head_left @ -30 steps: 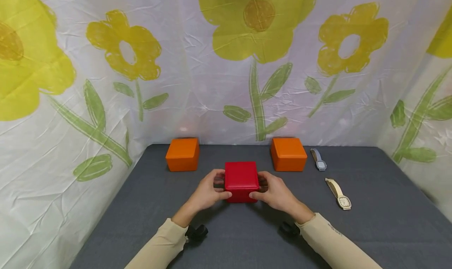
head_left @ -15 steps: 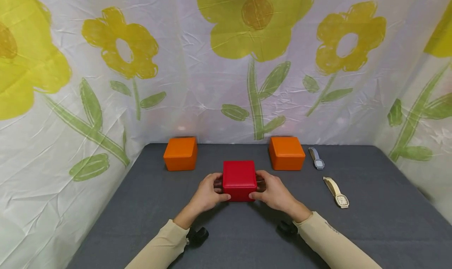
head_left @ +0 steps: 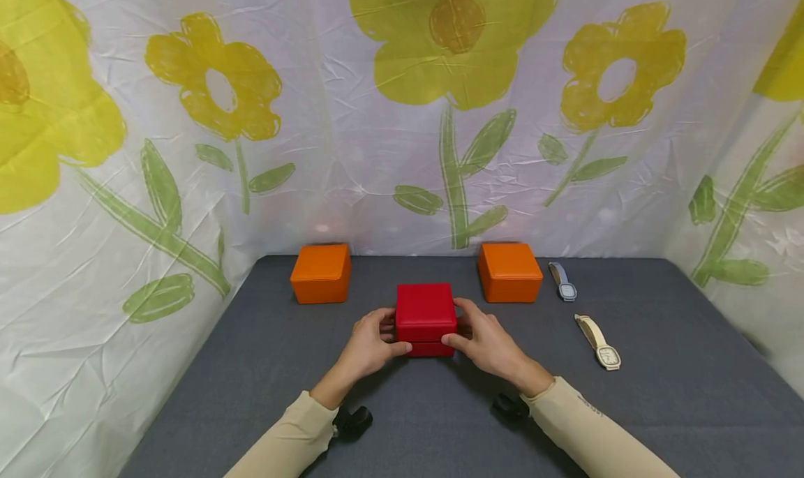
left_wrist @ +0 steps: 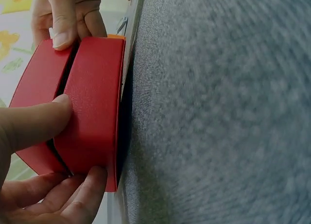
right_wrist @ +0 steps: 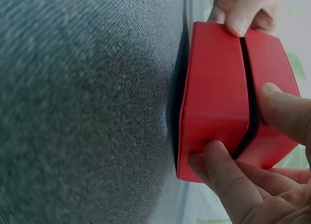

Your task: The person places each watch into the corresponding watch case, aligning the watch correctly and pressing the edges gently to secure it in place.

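Between both hands, in the middle of the dark table, is a red box (head_left: 426, 309) with a smooth, leather-like cover. Its lid (right_wrist: 274, 63) stands slightly raised from the base (left_wrist: 95, 83), with a narrow dark gap along the front and sides. My left hand (head_left: 367, 342) holds the box's left side, thumb at the front by the seam and fingers on the side. On the other side, my right hand (head_left: 493, 338) grips the box with its thumb (right_wrist: 274, 100) on the front of the lid and fingers along the right side. The box's inside is hidden.
Two orange boxes (head_left: 321, 274) (head_left: 511, 273) stand at the back of the table (head_left: 264, 394). To the right lie a watch with a pale blue strap (head_left: 563, 281) and a cream watch (head_left: 598, 342). A flower-printed curtain (head_left: 339, 115) hangs behind.
The red box's lid has come up slightly, and a seam now shows across its front. My right thumb has risen a little with the lid; the left hand stays nearly in place.
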{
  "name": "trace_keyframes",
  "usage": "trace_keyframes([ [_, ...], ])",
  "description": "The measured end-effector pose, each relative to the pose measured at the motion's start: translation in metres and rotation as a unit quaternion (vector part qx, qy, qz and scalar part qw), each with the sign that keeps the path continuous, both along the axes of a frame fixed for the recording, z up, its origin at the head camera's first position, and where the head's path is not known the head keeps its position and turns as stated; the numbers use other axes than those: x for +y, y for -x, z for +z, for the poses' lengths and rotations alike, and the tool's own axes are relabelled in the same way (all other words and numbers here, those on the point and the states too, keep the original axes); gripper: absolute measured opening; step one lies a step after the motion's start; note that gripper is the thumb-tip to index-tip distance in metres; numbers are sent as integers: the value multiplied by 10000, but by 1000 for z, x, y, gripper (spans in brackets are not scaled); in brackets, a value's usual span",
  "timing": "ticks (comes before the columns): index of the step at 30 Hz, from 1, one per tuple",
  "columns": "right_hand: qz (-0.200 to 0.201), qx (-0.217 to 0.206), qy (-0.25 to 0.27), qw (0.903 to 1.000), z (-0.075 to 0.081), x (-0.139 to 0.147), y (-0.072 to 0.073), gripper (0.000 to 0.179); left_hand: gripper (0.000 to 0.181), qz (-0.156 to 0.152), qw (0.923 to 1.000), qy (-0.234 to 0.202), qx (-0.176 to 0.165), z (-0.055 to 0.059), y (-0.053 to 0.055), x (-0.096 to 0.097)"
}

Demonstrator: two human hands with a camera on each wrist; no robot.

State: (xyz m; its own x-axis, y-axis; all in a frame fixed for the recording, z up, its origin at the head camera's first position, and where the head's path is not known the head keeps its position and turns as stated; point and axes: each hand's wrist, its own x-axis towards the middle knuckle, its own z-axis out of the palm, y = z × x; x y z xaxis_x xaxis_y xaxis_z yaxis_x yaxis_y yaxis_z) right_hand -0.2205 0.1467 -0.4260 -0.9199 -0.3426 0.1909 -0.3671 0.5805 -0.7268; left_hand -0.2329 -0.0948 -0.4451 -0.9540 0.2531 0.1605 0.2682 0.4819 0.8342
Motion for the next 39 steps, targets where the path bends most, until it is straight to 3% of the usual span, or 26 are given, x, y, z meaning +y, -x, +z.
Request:
trace_keyframes([
  [6, 79, 160, -32, 9998, 0, -1, 0, 71, 57, 151, 9998, -77, 93, 3, -1, 4],
  [13, 49, 176, -447, 9988, -1, -2, 0, 75, 58, 285, 9993, -169, -159, -2, -4, 6],
  [17, 4, 549, -779, 9954, -2, -2, 1, 78, 58, 292, 9991, -213, -229, -4, -4, 7],
  [25, 446, 1186, -518, 9906, -6, 0, 3, 63, 58, 393, 9985, -182, -323, -3, -4, 7],
  [33, 707, 1821, -1078, 9748, -2, 6, 8, 48, 58, 426, 9986, -94, -303, -3, -3, 8],
  [39, 1028, 2432, -1564, 9518, -1, 11, 13, 45, 58, 450, 9984, 0, -329, -2, 0, 8],
])
